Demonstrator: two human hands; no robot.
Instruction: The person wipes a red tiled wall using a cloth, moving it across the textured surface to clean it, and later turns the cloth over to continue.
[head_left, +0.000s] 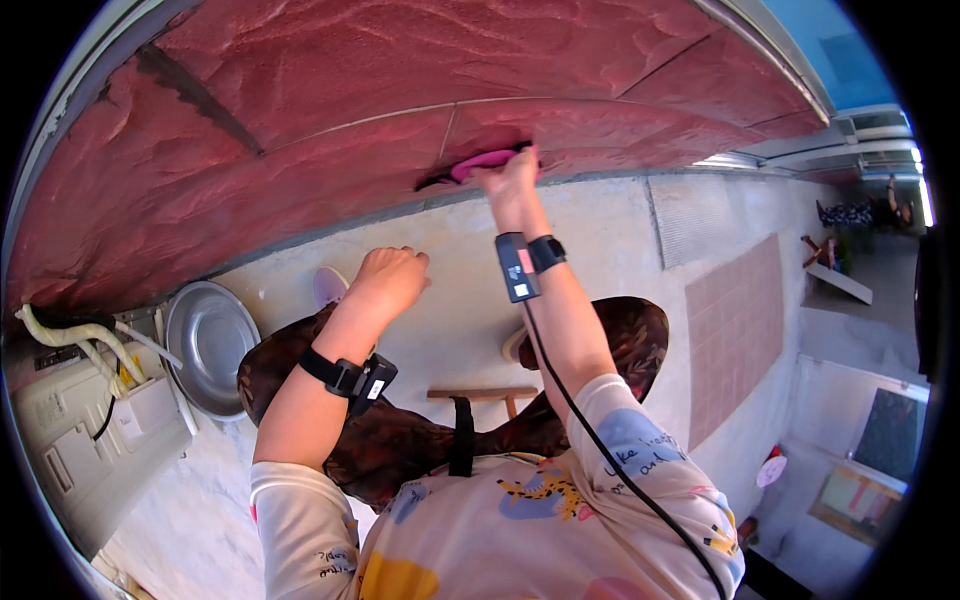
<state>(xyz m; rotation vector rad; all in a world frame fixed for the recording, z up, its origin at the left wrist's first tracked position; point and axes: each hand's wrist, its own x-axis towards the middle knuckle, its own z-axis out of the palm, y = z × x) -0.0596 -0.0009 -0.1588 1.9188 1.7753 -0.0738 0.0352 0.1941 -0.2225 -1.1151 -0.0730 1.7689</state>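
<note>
My right hand [512, 180] reaches forward to the foot of a red textured wall [340, 65]. Its fingers are closed on a bright pink flat thing [485, 163] with dark edges, held against the wall; its exact kind cannot be made out. My left hand [393, 278] hangs over the pale floor, short of the wall and left of the right hand. Its fingers are curled in, and nothing sticks out of the fist. Each forearm wears a black strap with a small box; a black cable [590, 430] runs back from the right one.
At left, a metal basin [212, 345] sits beside a pale outdoor unit [100, 430] with wrapped pipes. A small wooden stool [482, 393] stands between my knees. A textured mat [708, 218] and a tiled patch [737, 335] lie at right. Another person [890, 210] is far off at right.
</note>
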